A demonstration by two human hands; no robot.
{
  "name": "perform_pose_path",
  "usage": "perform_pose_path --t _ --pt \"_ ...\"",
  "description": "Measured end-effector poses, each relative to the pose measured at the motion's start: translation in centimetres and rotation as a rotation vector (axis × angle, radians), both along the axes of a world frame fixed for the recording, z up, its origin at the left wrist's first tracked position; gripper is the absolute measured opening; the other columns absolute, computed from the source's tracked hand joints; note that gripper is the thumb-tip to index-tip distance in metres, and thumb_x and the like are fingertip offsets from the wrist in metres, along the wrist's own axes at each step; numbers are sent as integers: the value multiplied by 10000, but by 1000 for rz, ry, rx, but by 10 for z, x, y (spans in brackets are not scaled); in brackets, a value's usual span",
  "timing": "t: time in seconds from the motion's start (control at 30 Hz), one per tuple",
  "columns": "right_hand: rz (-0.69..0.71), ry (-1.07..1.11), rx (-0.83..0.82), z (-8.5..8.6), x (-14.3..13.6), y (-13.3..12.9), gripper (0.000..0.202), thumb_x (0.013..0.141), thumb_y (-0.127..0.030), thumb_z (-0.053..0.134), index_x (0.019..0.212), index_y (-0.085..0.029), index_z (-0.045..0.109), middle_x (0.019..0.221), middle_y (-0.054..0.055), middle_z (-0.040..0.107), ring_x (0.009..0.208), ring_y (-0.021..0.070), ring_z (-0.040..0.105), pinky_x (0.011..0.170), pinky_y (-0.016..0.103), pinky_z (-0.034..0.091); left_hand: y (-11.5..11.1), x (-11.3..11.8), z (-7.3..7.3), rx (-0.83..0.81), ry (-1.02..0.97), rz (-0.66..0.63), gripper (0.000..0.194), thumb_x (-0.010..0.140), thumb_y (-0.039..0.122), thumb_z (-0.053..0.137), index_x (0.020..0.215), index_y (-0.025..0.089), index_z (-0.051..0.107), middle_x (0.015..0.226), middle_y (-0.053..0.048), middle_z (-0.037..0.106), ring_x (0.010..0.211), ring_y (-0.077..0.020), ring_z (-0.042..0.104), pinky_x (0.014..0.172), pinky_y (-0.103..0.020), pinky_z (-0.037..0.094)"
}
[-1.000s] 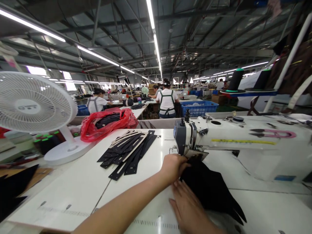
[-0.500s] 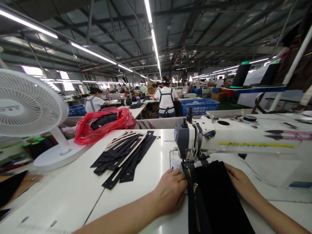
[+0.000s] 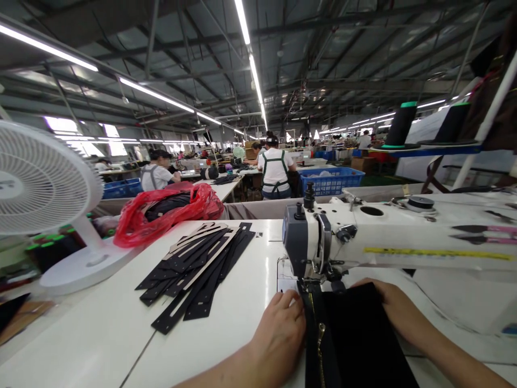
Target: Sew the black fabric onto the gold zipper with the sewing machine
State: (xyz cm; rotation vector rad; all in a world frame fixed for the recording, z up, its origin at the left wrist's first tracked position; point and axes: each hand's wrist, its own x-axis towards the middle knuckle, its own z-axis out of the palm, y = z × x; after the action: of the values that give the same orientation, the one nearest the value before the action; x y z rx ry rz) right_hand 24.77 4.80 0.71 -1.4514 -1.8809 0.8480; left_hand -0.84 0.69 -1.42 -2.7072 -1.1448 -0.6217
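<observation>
A black fabric piece (image 3: 359, 334) with a gold-toothed zipper (image 3: 321, 342) lies under the head of a white sewing machine (image 3: 388, 231). My left hand (image 3: 280, 328) is closed at the fabric's left edge, beside the zipper tape, its fingers curled close to the needle area. At the right edge, my right hand (image 3: 393, 307) grips the upper corner of the cloth; some of its fingers are hidden behind the fabric. The zipper's metal pull shows between the hands, nearer to me. Dark parts of the machine cover the stitching spot.
Black and beige strips (image 3: 197, 269) are piled on the white table (image 3: 210, 355). Behind them sits a red plastic bag (image 3: 169, 210); a white fan (image 3: 52, 183) stands left. Pink-handled snips (image 3: 480, 234) rest on the machine. Thread cones (image 3: 402, 126) stand right. Co-workers sit beyond.
My right hand has slid up towards the machine, around the fabric's upper corner. My left hand stays at the zipper edge. The view has shifted slightly.
</observation>
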Motion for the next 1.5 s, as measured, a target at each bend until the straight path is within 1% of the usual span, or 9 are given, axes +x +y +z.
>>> perform_pose_path --t 0.2,0.33,0.4,0.5,0.6,0.87,1.0,1.1,1.5 --pt "-189 -113 214 -12 10 4 326 773 -391 376 808 -218 650 1021 65 662 927 265 604 834 384 450 -2 1 8 -71 -38 12 34 753 152 557 781 169 547 859 -55 598 824 -220 489 735 -373 393" --pt "-251 -189 154 -1 14 2 527 856 -509 249 756 -206 668 680 71 675 690 258 645 661 380 505 -2 2 4 -63 -102 35 42 749 132 543 757 173 540 857 -45 598 811 -214 484 733 -366 377" --pt "-223 -231 176 4 11 1 553 885 -509 211 777 -208 663 660 54 673 649 235 647 618 348 512 -2 2 2 -51 -125 34 46 755 130 536 757 176 539 852 -39 598 808 -211 484 738 -365 369" --pt "-134 -337 294 4 1 2 317 844 -424 388 843 -215 626 866 43 688 816 219 643 724 314 501 -1 3 1 -23 -119 36 51 778 139 524 748 175 542 835 -38 598 785 -205 483 726 -362 361" --pt "-75 -408 380 -5 -4 9 197 828 -312 410 811 -212 579 815 37 659 767 199 621 711 310 485 -1 3 3 -9 -96 28 43 762 138 544 735 171 545 828 -39 601 769 -202 484 722 -360 361" --pt "-39 -574 687 -8 -15 -7 270 857 -191 365 780 -157 622 842 140 634 826 286 581 781 477 454 -4 3 1 -53 -181 76 82 750 107 508 719 176 539 821 -40 592 779 -206 498 738 -382 411" --pt "118 -503 903 -13 -50 -32 285 897 -181 386 1025 -143 638 1032 112 654 981 231 599 884 386 482 -6 0 -5 -92 -321 131 247 722 85 490 952 152 548 998 -93 580 922 -231 530 812 -400 479" --pt "180 -440 889 -26 -67 -36 328 892 -151 377 1126 -115 605 1114 118 632 1021 202 598 874 331 513 -4 -2 -11 -44 -326 91 413 738 51 466 1135 151 518 1181 -119 550 1075 -241 529 937 -432 457" --pt "261 -529 856 -30 -66 -34 390 819 -46 354 1113 -22 609 1147 178 603 1063 235 577 916 362 490 11 -3 -3 73 -207 -211 192 884 106 442 967 109 615 991 -119 655 943 -216 622 914 -390 495"
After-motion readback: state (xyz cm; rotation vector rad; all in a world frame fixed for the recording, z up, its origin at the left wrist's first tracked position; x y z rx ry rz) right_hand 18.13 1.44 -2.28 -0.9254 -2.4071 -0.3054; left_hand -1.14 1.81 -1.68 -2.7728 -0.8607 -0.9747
